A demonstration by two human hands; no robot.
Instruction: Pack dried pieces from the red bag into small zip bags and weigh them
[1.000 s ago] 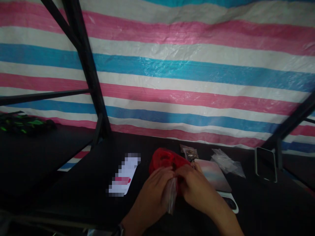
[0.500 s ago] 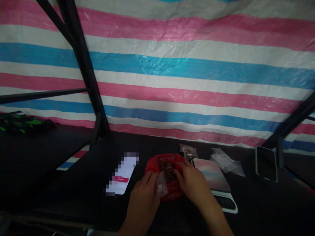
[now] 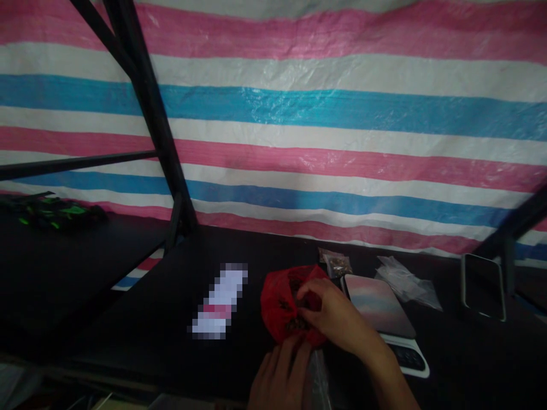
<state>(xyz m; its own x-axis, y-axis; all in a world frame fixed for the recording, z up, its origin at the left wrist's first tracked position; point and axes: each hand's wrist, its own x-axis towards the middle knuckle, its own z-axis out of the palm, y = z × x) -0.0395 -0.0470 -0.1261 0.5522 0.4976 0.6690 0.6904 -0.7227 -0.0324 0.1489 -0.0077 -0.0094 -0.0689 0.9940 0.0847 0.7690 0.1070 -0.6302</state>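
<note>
A red plastic bag [image 3: 273,302] sits on the black table, its mouth showing small dark brown pieces [image 3: 294,323] inside. My right hand [image 3: 335,310] reaches over its right side, thumb and fingers curled in a pinch at a fold of red plastic across the opening. At the bag's near edge lies my left hand [image 3: 280,373], fingers bent together. A clear plastic bag [image 3: 318,381] sticks out beside the left hand's fingers, seemingly held in them; the grip itself is hidden.
A digital scale [image 3: 380,307] stands right of the red bag. Behind it lie small filled bags [image 3: 337,265] and clear bags [image 3: 408,282]. A phone [image 3: 220,302] is at left, a dark framed device [image 3: 482,287] at right. Black metal posts [image 3: 164,142] rise before a striped sheet [image 3: 320,154].
My left hand has moved toward me and right, drawing the clear bag out of the red bag's mouth. My right hand's fingers have curled inward, and the red bag's opening has narrowed.
</note>
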